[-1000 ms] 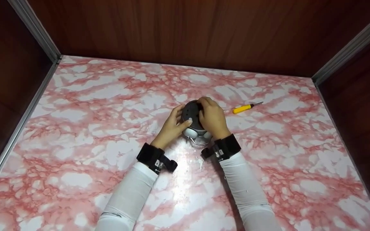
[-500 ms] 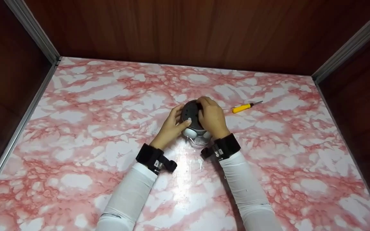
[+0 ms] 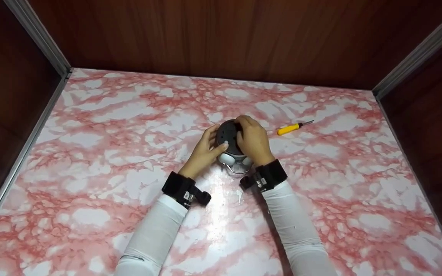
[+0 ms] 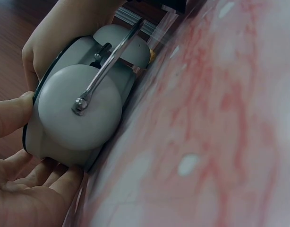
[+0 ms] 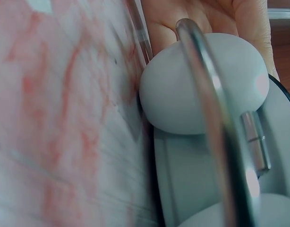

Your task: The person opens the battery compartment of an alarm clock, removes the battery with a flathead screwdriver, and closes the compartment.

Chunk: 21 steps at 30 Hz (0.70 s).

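A twin-bell alarm clock (image 3: 233, 147) lies face down in the middle of the pink-and-white marbled bench (image 3: 109, 126), its dark round back plate turned up and its two pale grey bells pointing toward the person. The left hand (image 3: 204, 150) grips the clock from its left side, fingers (image 4: 38, 172) curled under and around the rim and the thumb laid on the back plate. The right hand (image 3: 253, 140) holds it from the right side, its fingers bent over the top edge of the back plate. The left wrist view shows a grey bell (image 4: 81, 106) close up, with the bright metal handle (image 4: 109, 59) crossing it and fastened by a small nut. The right wrist view shows the other bell (image 5: 201, 85) under the same metal bar, resting against the bench. A yellow-handled screwdriver (image 3: 291, 128) lies on the bench just beyond the right hand, apart from it. Dark wood panels (image 3: 221, 38) with metal corner strips wall in the bench on three sides.
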{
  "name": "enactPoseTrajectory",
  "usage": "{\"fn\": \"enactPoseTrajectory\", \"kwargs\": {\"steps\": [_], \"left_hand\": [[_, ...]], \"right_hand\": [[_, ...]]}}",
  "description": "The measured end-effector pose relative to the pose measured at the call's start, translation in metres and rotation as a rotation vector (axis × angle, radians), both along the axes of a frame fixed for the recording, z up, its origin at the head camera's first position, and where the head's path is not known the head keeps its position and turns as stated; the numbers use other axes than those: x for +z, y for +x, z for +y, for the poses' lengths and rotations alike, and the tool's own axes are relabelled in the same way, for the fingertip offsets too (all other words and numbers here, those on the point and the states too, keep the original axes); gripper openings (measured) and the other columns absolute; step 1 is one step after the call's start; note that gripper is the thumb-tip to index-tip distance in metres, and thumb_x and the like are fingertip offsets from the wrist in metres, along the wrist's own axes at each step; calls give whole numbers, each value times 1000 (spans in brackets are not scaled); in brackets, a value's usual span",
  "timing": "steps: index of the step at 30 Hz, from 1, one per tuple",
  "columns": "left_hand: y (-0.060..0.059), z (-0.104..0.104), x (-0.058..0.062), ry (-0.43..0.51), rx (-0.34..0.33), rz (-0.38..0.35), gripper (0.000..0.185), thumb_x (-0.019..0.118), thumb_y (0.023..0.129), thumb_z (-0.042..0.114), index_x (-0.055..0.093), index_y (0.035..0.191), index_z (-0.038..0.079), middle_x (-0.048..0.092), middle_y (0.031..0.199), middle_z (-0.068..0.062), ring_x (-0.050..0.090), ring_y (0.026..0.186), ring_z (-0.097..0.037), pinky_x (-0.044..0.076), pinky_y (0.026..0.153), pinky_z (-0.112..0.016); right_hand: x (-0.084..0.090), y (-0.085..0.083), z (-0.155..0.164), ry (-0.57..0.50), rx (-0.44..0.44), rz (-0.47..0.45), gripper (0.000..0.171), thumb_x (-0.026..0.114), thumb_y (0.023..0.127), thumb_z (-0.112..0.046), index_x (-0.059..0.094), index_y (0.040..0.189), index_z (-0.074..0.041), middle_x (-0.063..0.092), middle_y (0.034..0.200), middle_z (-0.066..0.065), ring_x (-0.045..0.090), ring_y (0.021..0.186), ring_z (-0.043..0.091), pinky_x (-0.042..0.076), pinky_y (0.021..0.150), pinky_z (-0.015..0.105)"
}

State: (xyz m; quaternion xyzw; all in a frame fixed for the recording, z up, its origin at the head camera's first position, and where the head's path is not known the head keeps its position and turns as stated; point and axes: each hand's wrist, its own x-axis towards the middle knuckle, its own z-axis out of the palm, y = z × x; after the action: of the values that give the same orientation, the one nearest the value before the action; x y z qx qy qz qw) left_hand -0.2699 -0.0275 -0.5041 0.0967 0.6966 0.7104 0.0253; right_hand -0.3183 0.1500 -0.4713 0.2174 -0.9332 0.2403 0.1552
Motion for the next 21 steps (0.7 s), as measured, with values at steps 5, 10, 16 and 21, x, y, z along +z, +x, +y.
{"fn": "enactPoseTrajectory", "kwargs": {"steps": [5, 10, 16, 21], "left_hand": [[0, 0, 0, 1, 0, -7, 70, 68, 96, 8, 31, 154, -2, 38, 155, -26, 41, 141, -40, 36, 117, -44], [1, 0, 0, 16, -7, -11, 70, 67, 97, 7, 30, 155, -2, 37, 155, -26, 40, 142, -40, 36, 116, -45], [0, -1, -1, 5, -13, 15, 69, 65, 97, 5, 28, 155, -4, 35, 156, -27, 39, 142, -41, 36, 117, -45], [0, -1, -1, 10, -19, 13, 69, 65, 98, 6, 27, 155, -4, 35, 156, -27, 39, 143, -40, 36, 117, -44]], "right_hand": [[-1, 0, 0, -13, -5, -3, 32, 59, 88, -2, 66, 119, 2, 66, 126, 16, 63, 115, 35, 51, 99, 49], [-2, 0, 0, -40, -7, -8, 32, 59, 88, -1, 66, 119, 1, 66, 125, 16, 64, 115, 35, 52, 98, 49], [-2, 0, 0, -58, -4, -3, 31, 60, 89, -1, 66, 119, 2, 66, 124, 17, 63, 116, 34, 51, 99, 48], [-4, 0, -1, -82, -9, -2, 31, 59, 89, -2, 66, 119, 2, 66, 122, 17, 63, 115, 33, 51, 99, 47]]}}
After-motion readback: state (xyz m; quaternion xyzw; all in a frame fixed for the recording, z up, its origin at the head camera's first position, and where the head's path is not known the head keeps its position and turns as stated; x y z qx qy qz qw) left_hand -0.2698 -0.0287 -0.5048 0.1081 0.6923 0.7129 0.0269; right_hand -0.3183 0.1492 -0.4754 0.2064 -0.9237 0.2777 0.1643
